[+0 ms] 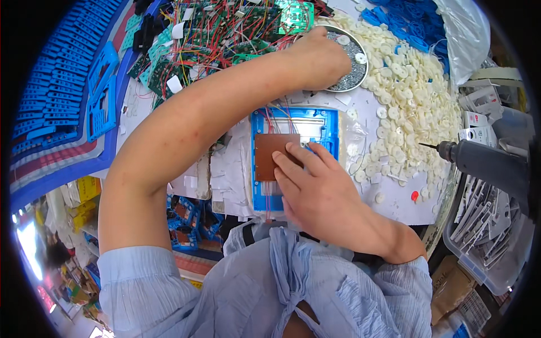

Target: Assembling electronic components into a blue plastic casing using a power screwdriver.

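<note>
My left hand (326, 59) is over a round metal dish (360, 76) filled with small grey metal pieces, probably screws. Its fingers are curled down, and whatever is between them is hidden. Close to my body, my right hand (318, 186) lies with fingers stretched out on a brown circuit board (275, 155). That board rests in an open blue plastic housing (259, 194), over its left and middle part. Thin red and white wires (269, 119) come out above and below the board.
Green circuit boards with tangled wires (225, 39) are heaped at the far left. Cream plastic discs (403, 96) spread over the right side. An electric screwdriver (484, 163) points in from the right, above a clear bin of metal strips (484, 231). Blue plastic frames (53, 90) are stacked far left.
</note>
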